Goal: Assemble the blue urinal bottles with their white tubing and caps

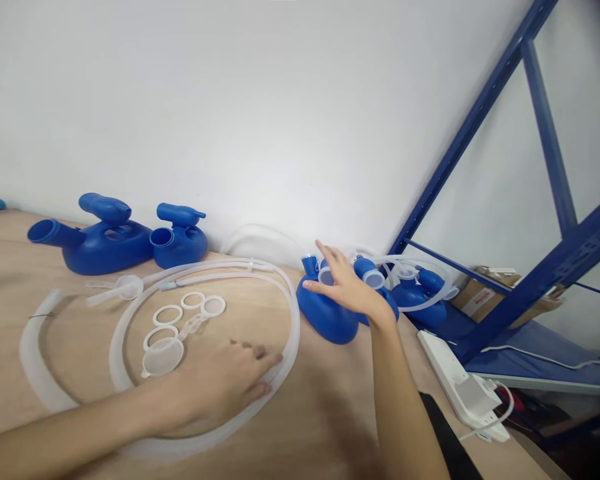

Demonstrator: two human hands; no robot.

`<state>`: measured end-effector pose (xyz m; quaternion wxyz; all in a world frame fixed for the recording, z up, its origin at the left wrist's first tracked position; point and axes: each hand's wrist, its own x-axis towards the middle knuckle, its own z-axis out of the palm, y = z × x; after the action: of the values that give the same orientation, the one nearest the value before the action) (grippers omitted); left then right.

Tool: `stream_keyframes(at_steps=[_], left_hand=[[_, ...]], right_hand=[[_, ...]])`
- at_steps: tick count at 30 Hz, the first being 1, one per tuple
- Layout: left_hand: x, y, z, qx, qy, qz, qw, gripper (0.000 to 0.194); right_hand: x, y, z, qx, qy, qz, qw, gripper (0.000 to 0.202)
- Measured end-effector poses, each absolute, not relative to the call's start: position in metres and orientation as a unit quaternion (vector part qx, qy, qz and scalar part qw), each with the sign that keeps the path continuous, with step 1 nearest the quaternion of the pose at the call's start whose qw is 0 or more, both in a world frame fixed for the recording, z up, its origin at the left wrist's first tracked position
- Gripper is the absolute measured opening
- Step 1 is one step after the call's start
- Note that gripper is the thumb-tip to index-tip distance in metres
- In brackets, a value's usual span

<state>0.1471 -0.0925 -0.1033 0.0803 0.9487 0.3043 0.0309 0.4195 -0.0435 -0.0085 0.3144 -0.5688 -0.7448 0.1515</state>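
Blue plastic surrounds your right hand (341,280), which is spread, thumb apart from the fingers, over the blue bottle (330,323) at the near side of the right-hand group. Nothing appears gripped; whether your palm or fingers touch the bottle, you cannot tell from this angle. The bottle stands on its broad base, which seems to keep it steady without a hold.

Your left hand (240,377) is blurred and loosely open, thumb and forefinger parted above the near right side of the translucent hose (293,307). You may be brushing it, but contact is unclear. The hose lies in wide loops on the wooden table (325,393), probably because it is too springy to fold small.

Inside the loop you have pale rings (168,307), a larger round lid (163,359) and a smaller lid (213,306); lying together there, they look easy to find and unlikely to scatter. A clear spouted piece (129,287) sits just outside.

Two more bottles, a wide-mouthed one (107,248) and its neighbour (183,247), stand back near the wall (280,120), perhaps to leave working room in front of you.
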Motion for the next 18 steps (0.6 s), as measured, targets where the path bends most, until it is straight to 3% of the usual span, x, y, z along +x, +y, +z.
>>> stream_keyframes(at_steps=[5, 8, 13, 18], left_hand=[[0.077, -0.016, -0.044, 0.858, 0.504, -0.053, 0.088, 0.042], [0.027, 0.037, -0.026, 0.731, 0.674, 0.102, 0.026, 0.059], [-0.017, 0.086, -0.059, 0.671, 0.705, 0.229, -0.013, 0.078], [-0.024, 0.103, -0.095, 0.67, 0.686, 0.283, -0.023, 0.055]], right_hand=[[0.359, -0.029, -0.048, -0.425, -0.858, 0.247, 0.15, 0.087], [0.324, -0.02, -0.084, -0.423, -0.87, 0.249, 0.053, 0.102], [0.301, -0.016, -0.118, -0.396, -0.881, 0.258, 0.005, 0.095], [0.3, -0.016, -0.125, -0.377, -0.889, 0.26, 0.0, 0.087]])
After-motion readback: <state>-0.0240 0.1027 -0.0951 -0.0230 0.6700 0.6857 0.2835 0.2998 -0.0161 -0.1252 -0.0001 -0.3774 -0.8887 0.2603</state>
